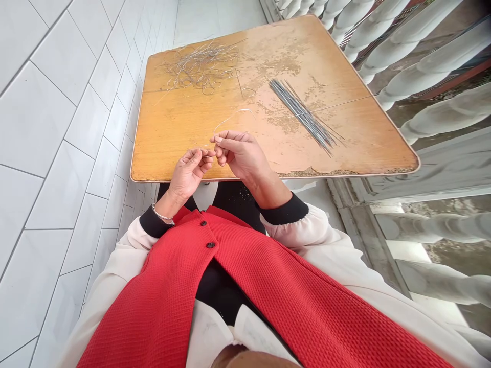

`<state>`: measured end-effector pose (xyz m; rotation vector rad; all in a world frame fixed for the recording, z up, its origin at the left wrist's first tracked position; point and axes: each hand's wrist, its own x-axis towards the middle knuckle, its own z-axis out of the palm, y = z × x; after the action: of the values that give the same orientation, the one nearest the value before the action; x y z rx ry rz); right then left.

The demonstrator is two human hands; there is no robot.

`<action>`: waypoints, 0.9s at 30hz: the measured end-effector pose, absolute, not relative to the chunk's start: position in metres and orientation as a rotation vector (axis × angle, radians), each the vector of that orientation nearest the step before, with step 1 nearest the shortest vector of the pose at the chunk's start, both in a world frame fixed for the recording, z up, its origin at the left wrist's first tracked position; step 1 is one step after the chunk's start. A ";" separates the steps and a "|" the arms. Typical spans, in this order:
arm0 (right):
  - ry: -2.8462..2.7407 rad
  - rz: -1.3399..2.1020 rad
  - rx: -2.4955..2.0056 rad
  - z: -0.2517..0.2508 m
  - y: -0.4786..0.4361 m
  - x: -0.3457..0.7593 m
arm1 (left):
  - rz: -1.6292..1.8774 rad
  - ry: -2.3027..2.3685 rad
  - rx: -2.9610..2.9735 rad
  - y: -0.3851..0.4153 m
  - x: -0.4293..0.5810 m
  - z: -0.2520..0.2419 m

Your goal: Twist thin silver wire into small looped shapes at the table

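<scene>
The person's two hands meet above the near edge of a wooden desk, fingertips close together. The right hand pinches a thin pale strand between thumb and forefinger; from that grip the strand rises away in a loose curve over the desk, its far end bending down to the right. The left hand has thumb and fingers pressed together on a fine strand just beside the right fingertips, though whether it belongs to the same piece I cannot tell. Beyond the left hand, at the far left of the desk, lies a tangled heap of thin wire, full of loops. To the right, over a worn patch of the surface, a bundle of straight grey rods lies slantwise, and one long thin wire crosses it towards the desk's right edge
</scene>
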<state>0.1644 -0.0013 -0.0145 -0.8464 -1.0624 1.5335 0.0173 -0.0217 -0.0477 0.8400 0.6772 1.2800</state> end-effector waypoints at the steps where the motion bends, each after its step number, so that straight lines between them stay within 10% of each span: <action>1: -1.086 1.534 -0.848 -0.014 -0.002 0.165 | 1.283 0.677 0.844 -0.022 0.018 -0.047; 27: -1.341 1.479 -0.871 -0.023 -0.001 0.173 | 1.263 0.864 0.995 -0.029 0.003 -0.038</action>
<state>0.1732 -0.0006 -0.0233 -0.8711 -1.3413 1.4787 0.0032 -0.0288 -0.0378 0.9946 0.8638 1.2629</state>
